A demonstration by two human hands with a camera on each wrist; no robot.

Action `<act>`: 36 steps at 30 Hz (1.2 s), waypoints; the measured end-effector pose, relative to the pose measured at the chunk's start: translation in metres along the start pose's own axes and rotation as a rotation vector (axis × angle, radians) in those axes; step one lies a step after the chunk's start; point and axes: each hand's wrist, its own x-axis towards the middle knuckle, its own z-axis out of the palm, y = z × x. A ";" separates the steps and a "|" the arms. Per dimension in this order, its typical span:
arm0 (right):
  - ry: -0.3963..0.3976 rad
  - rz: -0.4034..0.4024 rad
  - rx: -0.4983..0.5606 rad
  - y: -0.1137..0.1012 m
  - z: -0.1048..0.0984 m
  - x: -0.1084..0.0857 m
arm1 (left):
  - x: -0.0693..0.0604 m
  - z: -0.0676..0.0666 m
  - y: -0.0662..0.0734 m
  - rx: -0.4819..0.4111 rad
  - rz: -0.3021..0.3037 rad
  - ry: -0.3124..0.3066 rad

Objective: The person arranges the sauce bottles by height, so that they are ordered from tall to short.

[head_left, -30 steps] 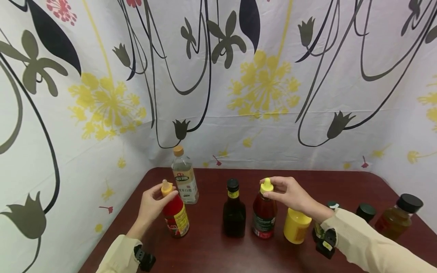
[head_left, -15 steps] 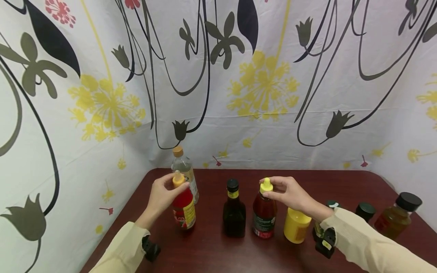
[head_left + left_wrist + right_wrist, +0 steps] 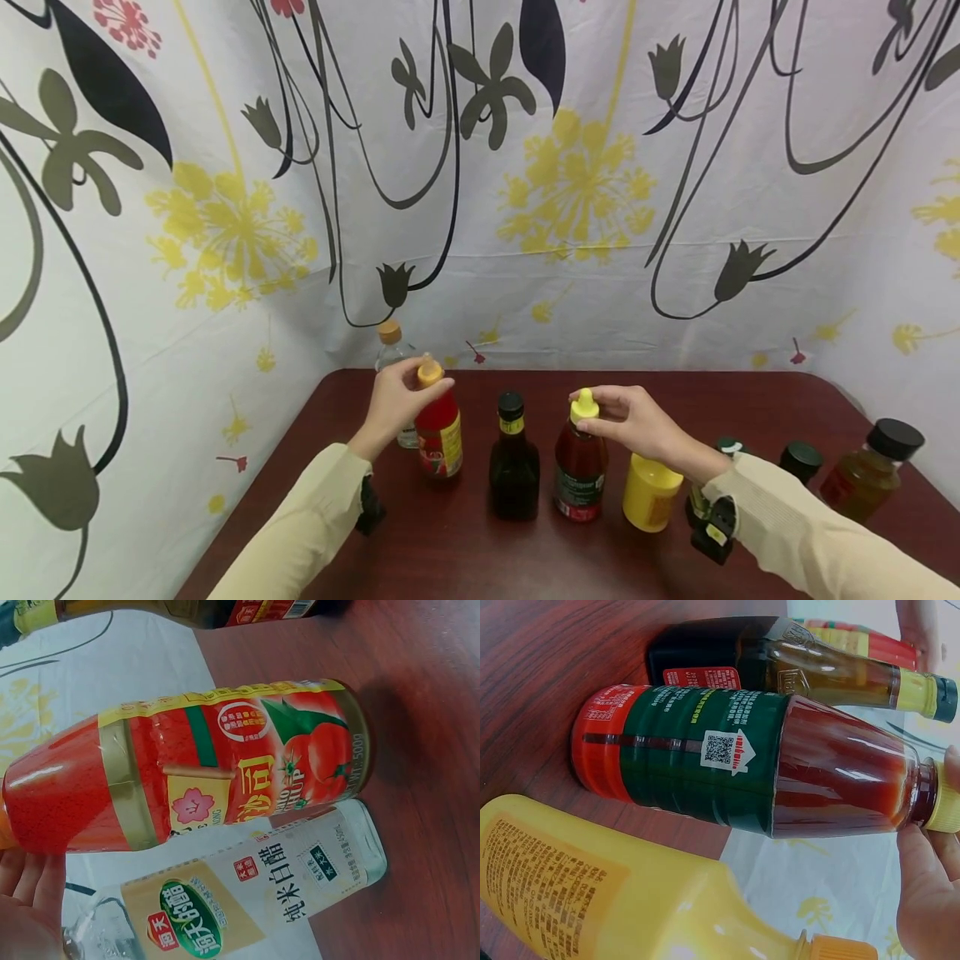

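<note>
My left hand holds a red ketchup bottle by its orange cap. The bottle is upright; I cannot tell whether its base touches the table. In the left wrist view, its label shows tomatoes. My right hand pinches the yellow cap of a red-brown sauce bottle with a green label, which stands on the table. Between these two is a dark sauce bottle with a black cap. A clear white-vinegar bottle stands behind the ketchup, partly hidden by my left hand in the head view.
A yellow squeeze bottle stands right beside the sauce bottle, its top hidden behind my right hand. Farther right are a dark green-capped bottle and a black-capped jar. Patterned cloth hangs behind the dark red table.
My left hand has carried the ketchup bottle to the right and farther back, past the front of the vinegar bottle towards the dark bottle. My right hand has stayed on the sauce bottle's cap.
</note>
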 end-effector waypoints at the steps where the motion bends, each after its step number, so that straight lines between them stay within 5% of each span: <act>1: -0.001 0.002 0.002 0.000 0.000 0.000 | 0.002 0.002 -0.001 0.011 0.002 0.006; 10: 0.000 0.010 -0.003 0.001 0.000 0.000 | 0.017 0.020 -0.009 0.100 -0.010 0.039; 20: 0.004 0.007 -0.002 0.002 0.000 0.000 | 0.030 0.037 -0.013 0.050 -0.042 0.084; 36: 0.007 0.006 0.000 0.004 0.000 0.000 | 0.033 0.053 -0.018 0.044 -0.049 0.151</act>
